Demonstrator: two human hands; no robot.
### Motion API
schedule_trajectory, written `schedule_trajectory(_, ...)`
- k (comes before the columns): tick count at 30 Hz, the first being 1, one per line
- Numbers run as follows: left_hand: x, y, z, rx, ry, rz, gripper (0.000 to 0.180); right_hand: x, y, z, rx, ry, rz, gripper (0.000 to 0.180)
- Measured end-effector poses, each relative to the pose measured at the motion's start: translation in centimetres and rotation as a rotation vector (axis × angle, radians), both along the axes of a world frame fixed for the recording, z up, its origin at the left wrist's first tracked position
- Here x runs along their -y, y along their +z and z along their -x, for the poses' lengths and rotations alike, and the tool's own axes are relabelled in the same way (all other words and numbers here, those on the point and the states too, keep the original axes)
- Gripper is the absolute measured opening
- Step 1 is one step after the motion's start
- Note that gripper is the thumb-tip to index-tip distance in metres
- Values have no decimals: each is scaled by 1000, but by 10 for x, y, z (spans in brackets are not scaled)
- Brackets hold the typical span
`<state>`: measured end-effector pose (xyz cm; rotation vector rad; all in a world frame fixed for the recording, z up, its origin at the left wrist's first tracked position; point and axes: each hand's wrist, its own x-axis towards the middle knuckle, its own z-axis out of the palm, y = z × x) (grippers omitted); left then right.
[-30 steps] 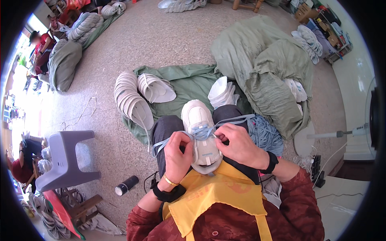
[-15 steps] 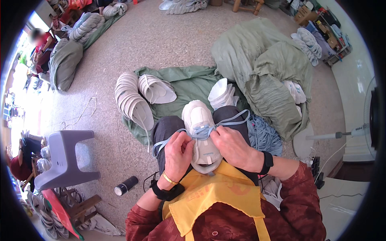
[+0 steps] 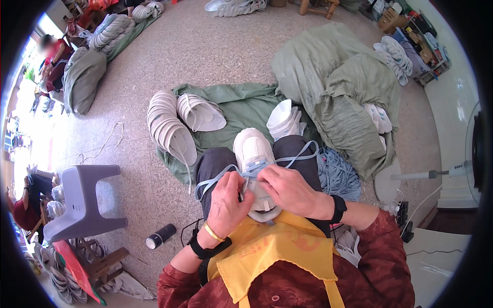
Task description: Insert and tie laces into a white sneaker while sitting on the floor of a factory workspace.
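Resting on your lap, the white shoe (image 3: 255, 154) points its toe away from you, long axis running straight out between your knees. Your left hand (image 3: 228, 200) and right hand (image 3: 287, 190) both pinch the pale blue lace (image 3: 287, 159) just over its tongue, the right slightly nearer. Beyond lie green cloth (image 3: 246, 105), stacked soles (image 3: 167, 126) and speckled floor (image 3: 215, 51).

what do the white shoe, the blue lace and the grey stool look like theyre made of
White shoe: seemingly smooth synthetic or leather, matte, with an even pale surface; which one is unclear.
Blue lace: flat woven fabric tape, limp and ribbon-like, bending freely between the left hand and right hand.
Grey stool: probably moulded plastic, one uniform colour, rounded edges, slight sheen.
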<state>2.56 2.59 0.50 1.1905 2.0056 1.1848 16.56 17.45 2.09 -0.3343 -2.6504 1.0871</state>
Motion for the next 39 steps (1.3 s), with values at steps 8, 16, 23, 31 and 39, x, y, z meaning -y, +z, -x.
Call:
schedule_trajectory(8,1,-9,-7,-149,21,-65,19,3,-17,18,21,142,-295,11)
schedule_trajectory(16,-2,6,-2,-40,34,-78,21,-20,21,14,171,149,128,8)
schedule_trajectory(23,-19,14,13,386,-191,-321,22,-46,98,-5,267,236,756,15)
schedule_trajectory(31,-8,5,19,807,-223,-156,4,-47,69,-10,72,223,1029,10)
schedule_trajectory(39,100,-1,87,675,-102,274,17,-149,-24,-184,359,-358,1132,12)
